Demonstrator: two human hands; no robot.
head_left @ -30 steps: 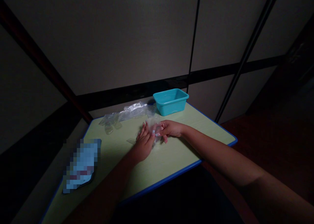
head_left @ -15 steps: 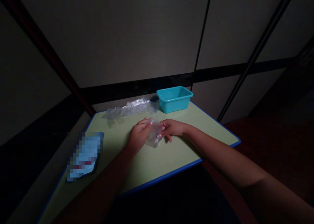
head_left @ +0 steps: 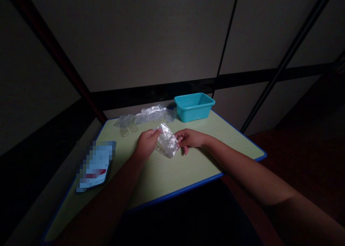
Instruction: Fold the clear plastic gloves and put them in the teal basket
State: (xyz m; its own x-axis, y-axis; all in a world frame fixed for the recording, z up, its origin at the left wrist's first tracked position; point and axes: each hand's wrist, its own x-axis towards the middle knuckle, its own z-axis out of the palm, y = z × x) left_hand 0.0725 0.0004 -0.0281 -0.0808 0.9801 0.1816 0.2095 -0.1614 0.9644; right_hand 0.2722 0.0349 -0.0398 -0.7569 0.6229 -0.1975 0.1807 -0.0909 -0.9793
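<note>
A clear, shiny plastic bag is stretched between my two hands above the middle of the table. My left hand pinches its upper left side between thumb and fingers. On the right, my right hand grips the bag's lower right edge with the fingertips, the other fingers curled beneath. The bag looks flat, with creases that catch the light. More crumpled clear plastic lies along the back of the table, beyond my hands.
A turquoise plastic basket stands at the table's back right. A phone-like device with a blurred screen lies at the left. The pale green table has a blue edge, and panelled doors rise behind it.
My left hand has drawn slightly left, away from my right hand. The bag between them is now spread flatter and shines more. The view has shifted slightly.
</note>
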